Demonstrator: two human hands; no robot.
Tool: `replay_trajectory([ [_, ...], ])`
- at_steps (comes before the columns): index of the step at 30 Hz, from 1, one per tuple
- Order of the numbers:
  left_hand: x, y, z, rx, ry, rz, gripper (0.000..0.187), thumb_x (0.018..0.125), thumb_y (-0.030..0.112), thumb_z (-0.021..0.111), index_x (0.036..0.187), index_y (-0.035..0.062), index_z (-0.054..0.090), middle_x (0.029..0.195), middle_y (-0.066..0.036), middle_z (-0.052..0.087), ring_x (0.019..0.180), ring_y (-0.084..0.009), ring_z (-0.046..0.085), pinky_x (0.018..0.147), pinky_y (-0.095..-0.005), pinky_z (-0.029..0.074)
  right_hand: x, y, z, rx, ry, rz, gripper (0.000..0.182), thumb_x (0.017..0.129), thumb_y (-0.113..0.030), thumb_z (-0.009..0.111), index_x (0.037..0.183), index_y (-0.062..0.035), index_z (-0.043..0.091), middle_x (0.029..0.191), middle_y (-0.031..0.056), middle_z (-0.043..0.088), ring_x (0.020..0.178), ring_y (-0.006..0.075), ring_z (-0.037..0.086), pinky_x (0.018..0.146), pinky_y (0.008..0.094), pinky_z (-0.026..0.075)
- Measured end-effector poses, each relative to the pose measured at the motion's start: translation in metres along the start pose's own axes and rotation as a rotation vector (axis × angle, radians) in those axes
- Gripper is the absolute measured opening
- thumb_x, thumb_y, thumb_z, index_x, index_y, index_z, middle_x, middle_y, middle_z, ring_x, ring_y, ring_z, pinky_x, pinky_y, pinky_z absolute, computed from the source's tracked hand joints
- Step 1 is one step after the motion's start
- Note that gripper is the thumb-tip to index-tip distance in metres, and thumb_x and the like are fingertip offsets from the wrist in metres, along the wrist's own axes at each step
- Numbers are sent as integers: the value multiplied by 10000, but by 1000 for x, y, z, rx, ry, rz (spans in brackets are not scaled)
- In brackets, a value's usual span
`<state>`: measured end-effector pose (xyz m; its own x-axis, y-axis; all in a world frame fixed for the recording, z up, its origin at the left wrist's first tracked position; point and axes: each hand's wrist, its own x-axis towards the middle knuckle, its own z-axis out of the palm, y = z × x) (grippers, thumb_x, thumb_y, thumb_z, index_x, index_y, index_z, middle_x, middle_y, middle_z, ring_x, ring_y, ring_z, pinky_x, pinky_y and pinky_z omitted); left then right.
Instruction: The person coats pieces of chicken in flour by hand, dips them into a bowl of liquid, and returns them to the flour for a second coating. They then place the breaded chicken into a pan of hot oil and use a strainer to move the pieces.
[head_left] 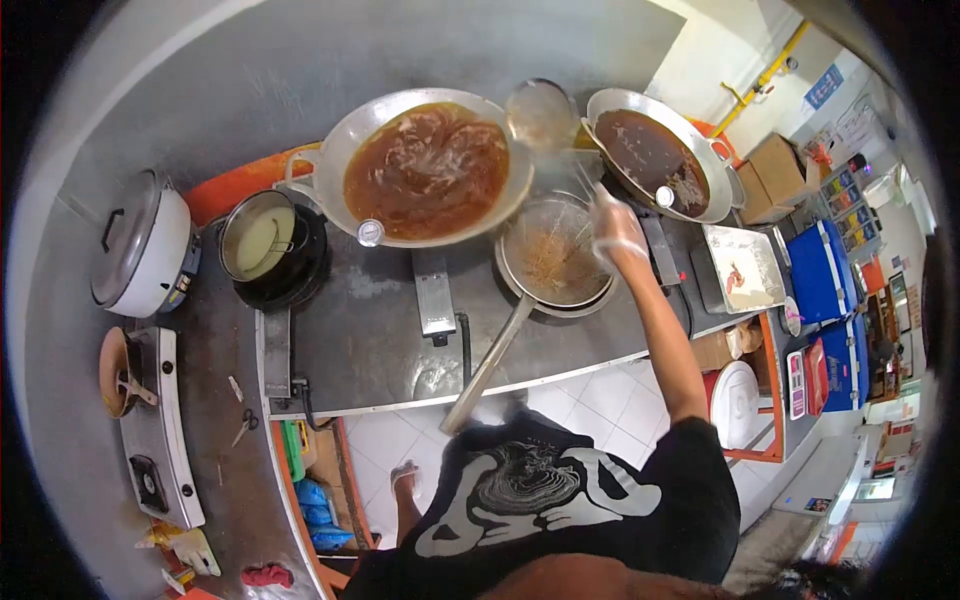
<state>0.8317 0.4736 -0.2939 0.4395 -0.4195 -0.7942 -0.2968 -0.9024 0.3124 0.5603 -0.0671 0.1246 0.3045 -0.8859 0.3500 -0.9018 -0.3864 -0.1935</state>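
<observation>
Strainer (522,225) is what we see near the middle of the frame, over a round metal bowl (583,310), with brown bits in its mesh and its long handle pointing to the lower left. Just right of it is our right hand (617,232), in a thin see-through glove. Our fingers are bent in around a thin metal tool (588,181) that sticks up toward the top of the frame; it is too blurry for us to tell just what it is. We cannot see our left hand, so we cannot tell if it is open or has hold of something. At the top middle, a blurry round skimmer (541,115) is between two big pans. We see brown liquid with pale swirls in the left big pan (328,172) and darker brown liquid in the right big pan (726,192). Left of them we find a small pot (236,215) with pale stuff in it. On the right side of the frame, we see a metal tray (708,282) with white powder and some reddish bits, near blue boxes (818,270).
</observation>
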Motion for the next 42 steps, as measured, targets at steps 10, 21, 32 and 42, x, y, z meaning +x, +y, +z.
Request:
replay_trajectory([
  [10,-6,14,-19,503,257,315,247,773,215,461,969,90,544,912,-82,624,809,-246,593,760,-332,443,95,-97,139,-94,-389,-196,146,669,-107,578,775,-34,648,856,164,625,854,269,609,697,360,498],
  [21,10,-74,70,-274,243,108,333,789,363,500,858,63,626,851,-191,612,753,-325,598,687,-411,455,63,-215,173,-3,-519,-483,216,662,-167,561,763,6,641,849,195,606,824,316,603,693,365,483],
  [32,45,-61,8,-150,322,485,198,810,218,491,877,74,610,750,-123,624,677,-250,588,631,-345,462,31,-201,108,733,-513,-165,258,732,-245,570,860,-28,624,841,175,612,771,296,592,701,368,438],
  [42,-42,14,49,429,255,277,258,756,216,488,978,165,608,980,-47,603,880,-164,576,781,-313,436,-108,-1,-2,796,-278,217,314,788,-244,567,1030,-44,576,924,161,611,852,252,582,755,346,427],
])
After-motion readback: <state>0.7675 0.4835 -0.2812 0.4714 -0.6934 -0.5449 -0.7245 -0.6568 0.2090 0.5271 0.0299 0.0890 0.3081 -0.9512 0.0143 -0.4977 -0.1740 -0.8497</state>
